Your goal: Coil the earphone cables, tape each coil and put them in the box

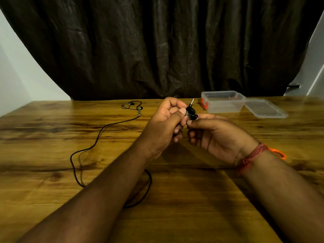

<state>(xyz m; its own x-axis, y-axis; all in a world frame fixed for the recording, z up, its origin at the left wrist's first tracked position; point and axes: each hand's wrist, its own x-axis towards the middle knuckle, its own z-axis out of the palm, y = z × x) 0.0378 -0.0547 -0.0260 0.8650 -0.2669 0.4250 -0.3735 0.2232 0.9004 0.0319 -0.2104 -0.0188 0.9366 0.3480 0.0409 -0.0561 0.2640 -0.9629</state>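
Observation:
Above the middle of the wooden table, my left hand and my right hand pinch a small black earphone coil between their fingertips. Its metal jack plug sticks up out of the bundle. A second black earphone cable lies uncoiled on the table to the left, with its earbuds at the far end and a loop running under my left forearm. At the back right, the clear plastic box stands open. No tape can be made out.
The box's clear lid lies flat to the right of the box. An orange clip shows on the box's left end. A dark curtain hangs behind the table's far edge. Red and orange thread bands circle my right wrist.

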